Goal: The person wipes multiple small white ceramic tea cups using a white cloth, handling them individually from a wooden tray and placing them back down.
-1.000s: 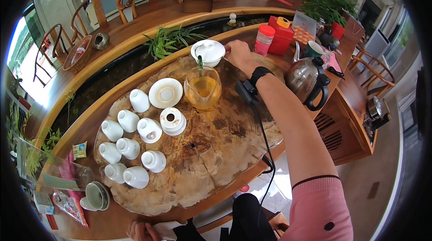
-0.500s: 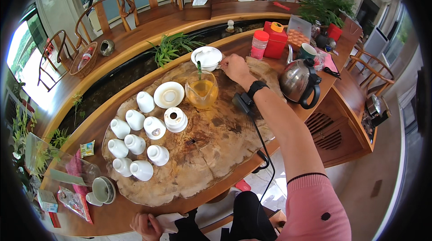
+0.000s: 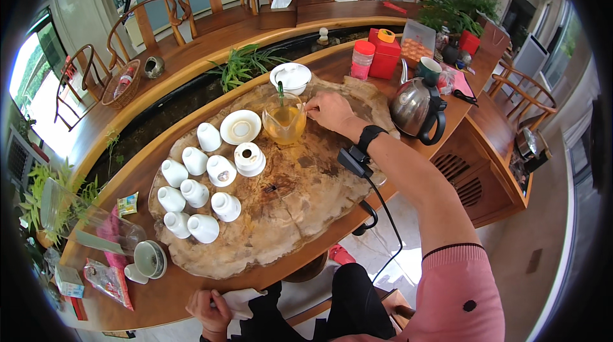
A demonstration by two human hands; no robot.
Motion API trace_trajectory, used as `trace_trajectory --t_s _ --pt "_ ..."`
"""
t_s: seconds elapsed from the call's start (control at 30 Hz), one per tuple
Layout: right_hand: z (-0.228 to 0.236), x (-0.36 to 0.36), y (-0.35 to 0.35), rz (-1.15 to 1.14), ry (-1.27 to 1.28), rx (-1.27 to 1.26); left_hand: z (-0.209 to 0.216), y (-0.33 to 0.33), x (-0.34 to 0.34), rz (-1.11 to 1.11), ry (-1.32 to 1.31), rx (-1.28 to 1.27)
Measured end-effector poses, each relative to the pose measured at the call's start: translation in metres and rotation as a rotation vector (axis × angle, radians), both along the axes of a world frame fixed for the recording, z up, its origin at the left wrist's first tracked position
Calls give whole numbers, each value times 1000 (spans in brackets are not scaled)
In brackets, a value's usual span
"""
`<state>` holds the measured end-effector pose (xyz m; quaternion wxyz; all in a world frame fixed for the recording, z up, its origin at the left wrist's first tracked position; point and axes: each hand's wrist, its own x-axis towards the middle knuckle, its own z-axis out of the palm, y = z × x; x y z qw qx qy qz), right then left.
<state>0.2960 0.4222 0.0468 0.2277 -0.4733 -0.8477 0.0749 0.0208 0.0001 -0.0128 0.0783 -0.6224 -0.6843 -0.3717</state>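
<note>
While the glass pitcher [image 3: 283,127] stands near the slab's [image 3: 306,198] twelve o'clock, the right hand [image 3: 331,112] bunches its fingers at its three, whether pinching I cannot tell; the left hand [image 3: 211,310] curls by a cloth [image 3: 241,304], grip unclear; cups [image 3: 193,192] at nine sit inverted, perhaps draining.

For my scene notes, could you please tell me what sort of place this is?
Probably a tea-serving room: there's a glass pitcher of amber liquid, white cups and a metal kettle.
</note>
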Motion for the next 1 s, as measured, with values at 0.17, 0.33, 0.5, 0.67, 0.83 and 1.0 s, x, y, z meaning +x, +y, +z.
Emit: trace_trajectory --t_s 0.17,0.33,0.5,0.67,0.83,1.0 --pt "-4 -18 4 -184 21 -67 -2 -9 0 9 -25 -38" --pt "-7 -23 19 -277 59 -40 -1 -5 -1 0 -1 12" --pt "1 -19 6 -230 109 -194 -1 -3 -4 8 30 9" --pt "-10 12 -24 50 -4 -80 -1 -1 -2 -6 22 30" --pt "17 25 -52 127 -148 -104 0 -4 -2 8 26 -4" --pt "11 17 -22 29 -159 -42 -2 -5 -1 12 5 -1"
